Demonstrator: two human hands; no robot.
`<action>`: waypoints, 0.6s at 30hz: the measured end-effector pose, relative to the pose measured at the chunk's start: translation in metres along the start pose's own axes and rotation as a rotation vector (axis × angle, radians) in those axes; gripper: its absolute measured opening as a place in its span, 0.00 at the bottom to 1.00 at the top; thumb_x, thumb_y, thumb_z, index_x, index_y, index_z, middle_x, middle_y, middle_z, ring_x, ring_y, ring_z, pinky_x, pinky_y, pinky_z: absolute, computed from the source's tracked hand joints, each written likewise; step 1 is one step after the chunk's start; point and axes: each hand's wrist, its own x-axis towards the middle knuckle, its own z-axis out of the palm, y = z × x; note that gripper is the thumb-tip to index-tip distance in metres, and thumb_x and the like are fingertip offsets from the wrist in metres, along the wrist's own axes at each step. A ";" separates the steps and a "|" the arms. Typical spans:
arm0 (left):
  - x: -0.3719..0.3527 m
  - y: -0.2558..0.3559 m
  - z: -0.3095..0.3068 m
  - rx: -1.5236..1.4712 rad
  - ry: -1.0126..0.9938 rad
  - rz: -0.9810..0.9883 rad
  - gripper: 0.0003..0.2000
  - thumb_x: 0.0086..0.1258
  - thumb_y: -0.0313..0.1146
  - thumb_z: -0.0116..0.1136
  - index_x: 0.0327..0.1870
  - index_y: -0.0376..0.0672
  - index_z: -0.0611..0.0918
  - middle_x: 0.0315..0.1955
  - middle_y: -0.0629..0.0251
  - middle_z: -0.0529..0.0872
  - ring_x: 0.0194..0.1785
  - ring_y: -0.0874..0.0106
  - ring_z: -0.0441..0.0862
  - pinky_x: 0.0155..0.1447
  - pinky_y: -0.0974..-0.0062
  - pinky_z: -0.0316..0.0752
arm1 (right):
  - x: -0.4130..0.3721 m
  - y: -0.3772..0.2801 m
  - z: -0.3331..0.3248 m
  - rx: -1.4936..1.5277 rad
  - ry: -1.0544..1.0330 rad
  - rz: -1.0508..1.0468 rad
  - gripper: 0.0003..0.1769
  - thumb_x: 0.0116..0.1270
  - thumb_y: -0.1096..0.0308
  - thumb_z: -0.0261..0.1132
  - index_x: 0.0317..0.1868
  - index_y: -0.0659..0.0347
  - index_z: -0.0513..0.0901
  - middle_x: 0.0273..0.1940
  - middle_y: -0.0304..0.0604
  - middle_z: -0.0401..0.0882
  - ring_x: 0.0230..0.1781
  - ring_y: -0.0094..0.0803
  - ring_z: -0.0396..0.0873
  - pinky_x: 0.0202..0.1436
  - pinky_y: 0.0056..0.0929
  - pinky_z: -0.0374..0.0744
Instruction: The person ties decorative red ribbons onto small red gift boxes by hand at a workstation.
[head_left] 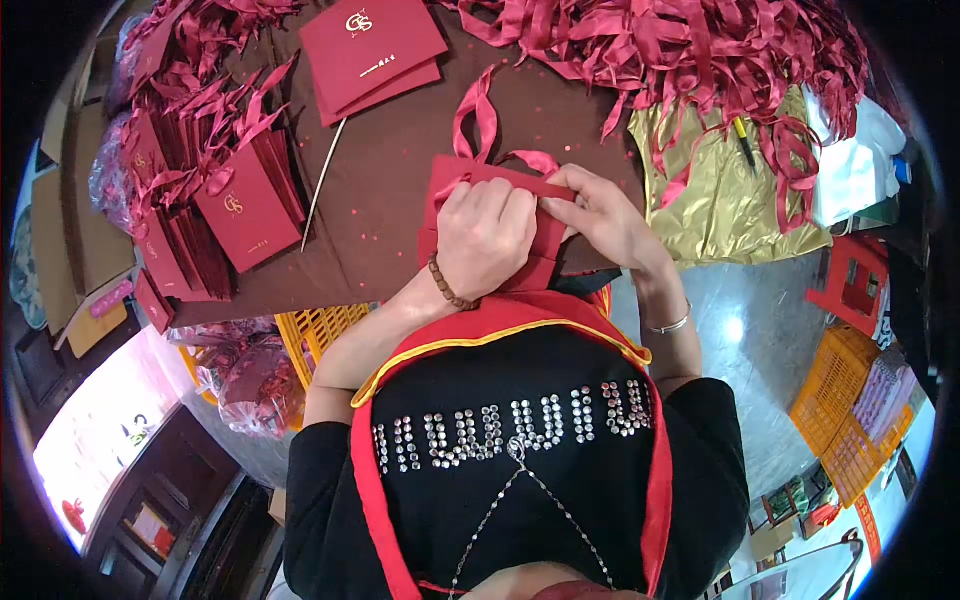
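A dark red paper gift bag [540,270] lies on the brown-covered table in front of my body. A ribbon handle [476,112] loops out from its far edge. My left hand [487,235], with a beaded bracelet at the wrist, is closed in a fist on the middle of the bag, its fingertips tucked out of sight. On the bag's upper right side my right hand [605,215] pinches the edge between thumb and fingers, near a short piece of ribbon [533,160].
Stacked red bags [250,205] stand at the left; two flat red bags [375,50] lie at the back beside a thin stick [323,185]. Loose ribbons [690,50] heap at the back right, above a gold sheet [735,215] and a yellow-black pen [745,142]. Orange crates [840,385] flank the table.
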 end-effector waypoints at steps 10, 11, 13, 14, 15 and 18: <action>0.005 -0.009 -0.005 -0.089 0.016 -0.003 0.05 0.57 0.28 0.59 0.25 0.44 0.74 0.20 0.66 0.72 0.25 0.68 0.73 0.32 0.70 0.63 | -0.004 -0.012 0.005 -0.039 0.039 0.042 0.11 0.68 0.71 0.58 0.48 0.68 0.75 0.41 0.35 0.68 0.38 0.17 0.73 0.35 0.18 0.77; 0.006 -0.011 -0.008 -0.145 -0.005 -0.004 0.04 0.57 0.29 0.59 0.26 0.44 0.76 0.21 0.67 0.73 0.25 0.68 0.74 0.33 0.70 0.63 | -0.004 -0.012 0.005 -0.040 0.042 0.041 0.11 0.68 0.71 0.58 0.48 0.68 0.75 0.41 0.35 0.68 0.38 0.17 0.73 0.35 0.18 0.77; 0.008 -0.013 -0.010 -0.148 -0.027 0.000 0.04 0.57 0.30 0.60 0.27 0.45 0.76 0.22 0.67 0.74 0.27 0.68 0.74 0.34 0.70 0.63 | -0.003 -0.010 0.006 -0.191 0.056 -0.060 0.12 0.68 0.71 0.59 0.48 0.68 0.76 0.42 0.35 0.70 0.36 0.19 0.74 0.34 0.19 0.77; 0.009 -0.014 -0.011 -0.146 -0.048 0.000 0.04 0.58 0.31 0.60 0.27 0.45 0.77 0.23 0.67 0.75 0.28 0.68 0.75 0.35 0.70 0.63 | -0.003 -0.011 0.006 -0.190 0.054 -0.062 0.12 0.68 0.71 0.59 0.48 0.68 0.76 0.42 0.35 0.70 0.36 0.19 0.74 0.34 0.19 0.77; 0.010 -0.016 -0.014 -0.145 -0.069 0.001 0.04 0.58 0.31 0.61 0.28 0.45 0.77 0.23 0.67 0.75 0.30 0.69 0.76 0.36 0.70 0.63 | -0.004 -0.013 0.006 -0.225 0.058 -0.101 0.12 0.67 0.70 0.59 0.48 0.67 0.77 0.42 0.36 0.71 0.35 0.20 0.74 0.34 0.19 0.77; 0.022 -0.025 -0.024 -0.194 -0.076 -0.005 0.03 0.61 0.33 0.58 0.31 0.46 0.79 0.27 0.67 0.78 0.34 0.67 0.75 0.39 0.71 0.64 | -0.007 -0.022 0.008 -0.289 0.064 -0.151 0.11 0.67 0.70 0.60 0.47 0.67 0.77 0.43 0.39 0.72 0.35 0.22 0.75 0.34 0.20 0.77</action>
